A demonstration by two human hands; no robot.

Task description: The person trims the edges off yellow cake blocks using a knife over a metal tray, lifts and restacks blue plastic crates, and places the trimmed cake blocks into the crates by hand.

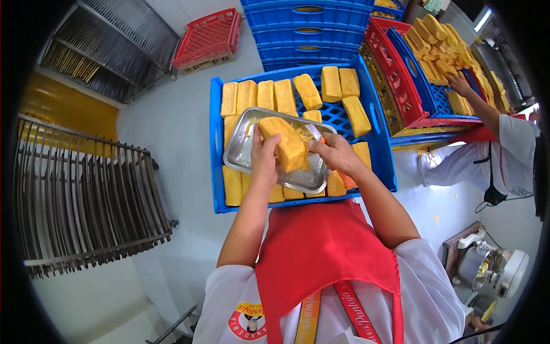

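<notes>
My left hand [265,155] is wrapped round a yellow loaf [285,144], held tilted over a metal tray [238,150]. In my right hand [332,152] is a knife [314,132] with an orange handle, its blade close to the loaf's right side. Yellow scraps lie in the tray beneath the loaf. The tray rests over a blue crate [216,137] holding several yellow loaves, some in a row along the far side, others partly hidden by the tray and my arms.
Blue crates [309,34] are stacked beyond. A red crate [207,37] stands at the back left, metal racks [86,195] at the left. At the right, a co-worker's hand [458,84] touches loaves in another crate [409,69]. A metal pot [476,266] is lower right.
</notes>
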